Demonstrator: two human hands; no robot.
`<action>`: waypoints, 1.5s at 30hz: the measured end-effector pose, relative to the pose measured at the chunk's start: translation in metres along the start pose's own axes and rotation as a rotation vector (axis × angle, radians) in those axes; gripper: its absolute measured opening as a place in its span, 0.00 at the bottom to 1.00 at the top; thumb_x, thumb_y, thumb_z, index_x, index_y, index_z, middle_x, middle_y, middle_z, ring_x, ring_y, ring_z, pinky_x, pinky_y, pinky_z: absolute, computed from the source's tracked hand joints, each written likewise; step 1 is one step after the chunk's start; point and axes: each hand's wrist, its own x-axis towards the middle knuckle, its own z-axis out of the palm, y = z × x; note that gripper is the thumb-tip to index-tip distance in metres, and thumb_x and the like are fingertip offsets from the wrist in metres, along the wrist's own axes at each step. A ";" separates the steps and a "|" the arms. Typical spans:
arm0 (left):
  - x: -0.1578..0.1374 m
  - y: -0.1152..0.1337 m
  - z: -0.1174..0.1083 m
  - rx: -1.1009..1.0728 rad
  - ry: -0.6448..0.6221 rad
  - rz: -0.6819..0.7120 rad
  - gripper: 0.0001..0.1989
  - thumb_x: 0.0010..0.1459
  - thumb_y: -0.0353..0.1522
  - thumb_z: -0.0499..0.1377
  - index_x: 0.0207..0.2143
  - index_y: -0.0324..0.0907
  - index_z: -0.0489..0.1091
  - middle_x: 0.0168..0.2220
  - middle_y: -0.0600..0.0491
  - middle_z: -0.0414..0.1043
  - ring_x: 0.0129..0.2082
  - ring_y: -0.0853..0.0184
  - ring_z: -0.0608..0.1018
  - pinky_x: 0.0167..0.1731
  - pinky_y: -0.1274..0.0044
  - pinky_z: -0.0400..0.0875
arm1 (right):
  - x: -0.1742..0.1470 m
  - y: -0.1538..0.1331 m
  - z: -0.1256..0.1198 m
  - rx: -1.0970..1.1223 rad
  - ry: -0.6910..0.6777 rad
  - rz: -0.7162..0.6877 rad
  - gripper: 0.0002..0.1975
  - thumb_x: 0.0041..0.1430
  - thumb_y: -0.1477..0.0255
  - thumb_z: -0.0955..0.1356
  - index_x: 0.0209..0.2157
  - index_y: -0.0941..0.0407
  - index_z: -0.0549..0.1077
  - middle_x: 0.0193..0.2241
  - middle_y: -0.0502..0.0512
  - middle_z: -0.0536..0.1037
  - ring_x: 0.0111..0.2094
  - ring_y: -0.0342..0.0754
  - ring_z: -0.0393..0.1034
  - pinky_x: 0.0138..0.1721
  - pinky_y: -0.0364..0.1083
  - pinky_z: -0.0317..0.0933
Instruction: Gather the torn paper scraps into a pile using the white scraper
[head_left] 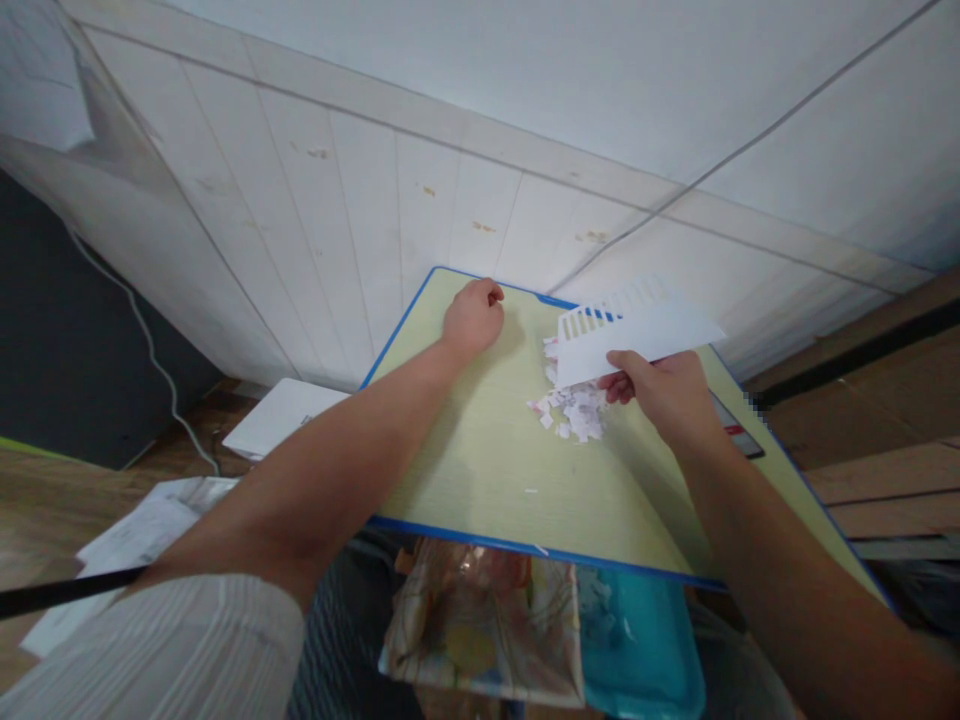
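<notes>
My right hand (660, 390) grips a white sheet of paper (630, 340) by its near edge, thumb on top. The sheet's far side has a row of slots like a comb, and it is held tilted over the table. Beneath it lies a pile of small torn or cut paper scraps (577, 410), partly hidden by the sheet. My left hand (475, 320) rests closed near the far edge of the pale yellow table (487, 450), with its fingers curled and nothing showing in them.
A phone-like flat object (739, 428) lies by my right forearm. Below the table's front edge are a plastic bag (480, 620) and a turquoise tray (645, 630). A white box (289, 415) and papers (142, 525) are at the left. A white panelled wall (360, 190) stands behind.
</notes>
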 end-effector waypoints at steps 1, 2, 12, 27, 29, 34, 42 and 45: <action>0.000 0.000 0.000 0.004 0.003 0.005 0.20 0.68 0.20 0.56 0.48 0.48 0.84 0.57 0.46 0.91 0.59 0.53 0.88 0.64 0.62 0.83 | -0.011 0.003 -0.006 0.034 -0.002 -0.069 0.13 0.61 0.65 0.77 0.23 0.53 0.82 0.24 0.62 0.87 0.19 0.50 0.77 0.22 0.46 0.70; 0.000 0.000 0.000 0.007 0.004 0.011 0.20 0.67 0.20 0.56 0.48 0.48 0.84 0.57 0.46 0.91 0.58 0.53 0.88 0.64 0.62 0.83 | -0.022 0.007 -0.009 0.050 -0.006 -0.111 0.13 0.61 0.63 0.78 0.24 0.52 0.83 0.24 0.61 0.87 0.20 0.51 0.77 0.23 0.47 0.71; -0.001 0.000 0.000 0.045 -0.017 0.027 0.20 0.67 0.20 0.56 0.48 0.47 0.85 0.57 0.45 0.91 0.57 0.54 0.88 0.62 0.63 0.83 | -0.071 0.015 0.003 0.090 -0.072 -0.165 0.21 0.60 0.52 0.84 0.29 0.53 0.82 0.24 0.59 0.85 0.22 0.52 0.79 0.26 0.50 0.79; 0.001 0.001 0.004 0.050 -0.018 0.027 0.19 0.67 0.21 0.57 0.46 0.47 0.85 0.58 0.45 0.91 0.57 0.53 0.87 0.61 0.62 0.82 | -0.080 0.016 -0.016 -0.034 0.028 -0.155 0.17 0.60 0.57 0.82 0.23 0.48 0.79 0.20 0.54 0.82 0.20 0.54 0.77 0.22 0.50 0.76; 0.002 0.000 0.005 0.051 -0.010 0.034 0.19 0.67 0.21 0.57 0.46 0.48 0.85 0.56 0.46 0.91 0.57 0.52 0.87 0.61 0.61 0.82 | -0.080 0.017 -0.016 -0.026 0.081 -0.171 0.14 0.61 0.60 0.81 0.26 0.48 0.80 0.22 0.54 0.84 0.20 0.54 0.78 0.23 0.50 0.76; 0.002 -0.001 0.006 0.048 -0.015 0.037 0.20 0.66 0.22 0.58 0.48 0.48 0.87 0.56 0.45 0.90 0.57 0.51 0.87 0.62 0.59 0.83 | -0.081 0.007 -0.002 0.058 0.002 -0.191 0.15 0.61 0.56 0.83 0.28 0.49 0.82 0.24 0.56 0.85 0.22 0.53 0.79 0.25 0.51 0.79; 0.002 0.001 0.005 0.051 -0.039 0.034 0.19 0.68 0.23 0.58 0.49 0.48 0.86 0.58 0.44 0.90 0.59 0.50 0.86 0.63 0.58 0.81 | -0.071 -0.002 0.008 0.076 -0.120 -0.164 0.18 0.59 0.54 0.84 0.27 0.50 0.84 0.23 0.56 0.85 0.21 0.52 0.78 0.25 0.50 0.79; 0.001 0.001 0.005 0.045 -0.045 0.038 0.18 0.69 0.23 0.58 0.50 0.47 0.86 0.58 0.43 0.89 0.59 0.50 0.86 0.64 0.58 0.81 | -0.071 0.001 0.007 0.088 -0.121 -0.162 0.17 0.57 0.56 0.85 0.27 0.51 0.83 0.23 0.57 0.84 0.20 0.52 0.77 0.23 0.50 0.78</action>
